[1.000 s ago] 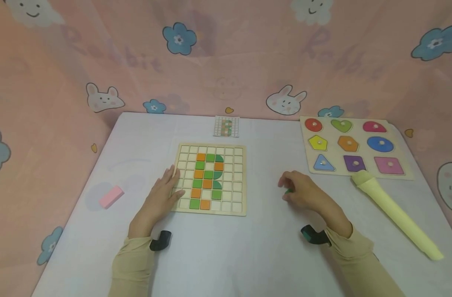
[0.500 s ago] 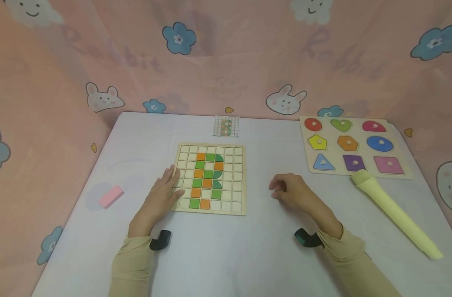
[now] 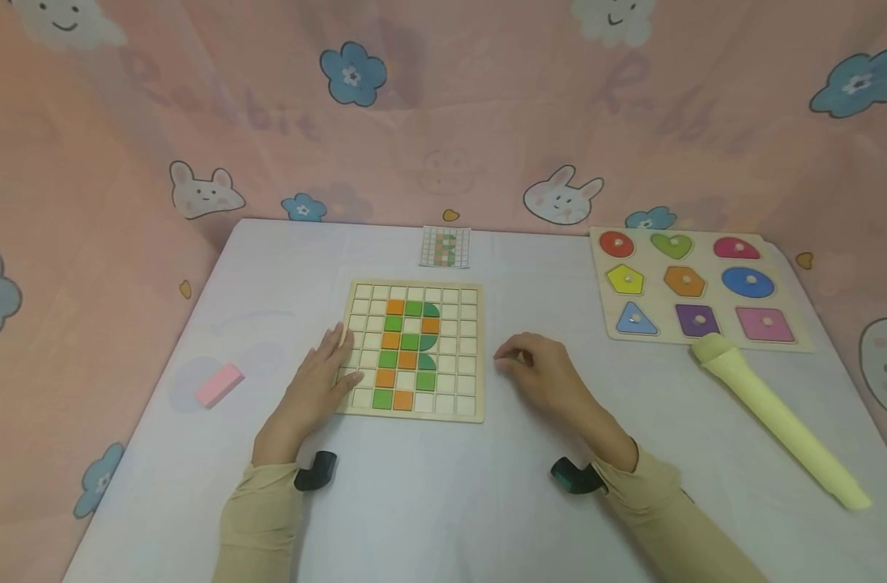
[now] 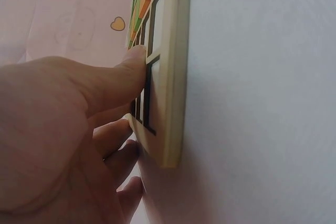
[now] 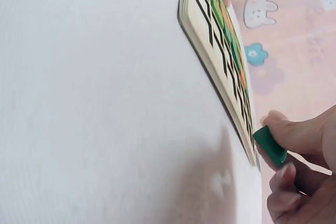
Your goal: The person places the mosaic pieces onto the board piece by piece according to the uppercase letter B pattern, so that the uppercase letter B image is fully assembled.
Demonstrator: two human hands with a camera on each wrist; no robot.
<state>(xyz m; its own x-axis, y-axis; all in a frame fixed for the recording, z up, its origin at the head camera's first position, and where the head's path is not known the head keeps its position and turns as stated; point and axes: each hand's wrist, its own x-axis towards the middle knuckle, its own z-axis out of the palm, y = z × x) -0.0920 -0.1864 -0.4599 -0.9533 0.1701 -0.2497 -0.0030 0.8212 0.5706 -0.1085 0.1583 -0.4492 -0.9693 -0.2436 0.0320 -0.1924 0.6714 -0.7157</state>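
My left hand [image 3: 313, 394] lies with spread, fairly straight fingers on the left edge of the wooden grid board [image 3: 466, 411]. In the left wrist view its thumb [image 4: 134, 61] touches the board's face. Orange and green tiles [image 3: 407, 360] fill part of the grid, some of the green ones rounded. To the right of the board, my right hand [image 3: 548, 374] pinches a small dark green tile [image 5: 270, 146] between thumb and finger, seen in the right wrist view. The tile is apart from the board and hard to make out from the head view.
A small printed pattern card [image 3: 445, 247] lies behind the board. At the back right is a knobbed shape puzzle [image 3: 654, 304], touched by the end of a pale yellow stick-like thing [image 3: 782, 425]. A pink block [image 3: 220, 385] lies at left.
My right hand has moved left with the green tile, from beyond the middle of the right side to near the board's right edge. The left hand and board have stayed put.
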